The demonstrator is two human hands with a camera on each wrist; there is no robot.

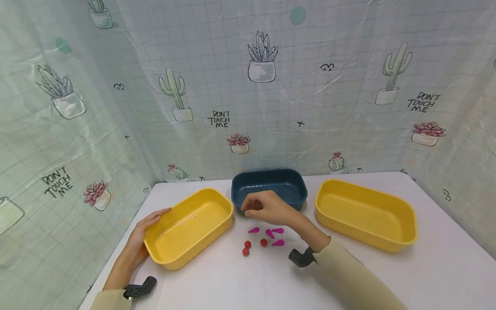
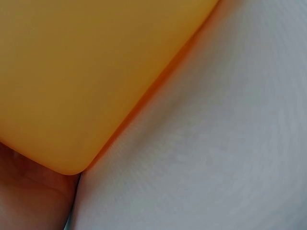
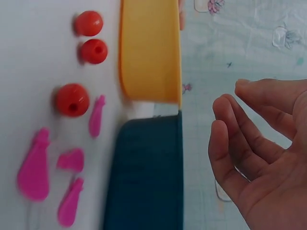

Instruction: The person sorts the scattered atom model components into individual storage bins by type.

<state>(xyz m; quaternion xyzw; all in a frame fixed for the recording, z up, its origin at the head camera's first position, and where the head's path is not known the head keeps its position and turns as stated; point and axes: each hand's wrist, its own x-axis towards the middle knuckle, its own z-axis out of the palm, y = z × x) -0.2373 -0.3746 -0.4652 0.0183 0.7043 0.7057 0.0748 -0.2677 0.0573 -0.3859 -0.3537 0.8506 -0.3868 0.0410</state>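
Note:
My left hand [image 1: 144, 230] lies along the outer left side of a yellow bin [image 1: 221, 224], its fingers straight and touching the wall. In the left wrist view, part of the palm [image 2: 31, 196] shows against the bin's corner. My right hand [image 1: 269, 207] hovers by the near edge of a dark blue bin [image 1: 298, 196]. Its fingers are loosely bent, with a gap to the thumb and nothing between them in the right wrist view. Below that hand, three red beads [image 1: 263, 243] with holes and several pink teardrop-shaped pieces [image 1: 278, 243] lie on the table.
A second yellow bin [image 1: 404, 224] stands on the right. A thin pale stick-like piece [image 1: 187, 220] lies inside the left yellow bin. The white table [image 1: 217, 288] is bordered at the back and sides by a printed curtain [image 1: 209, 51].

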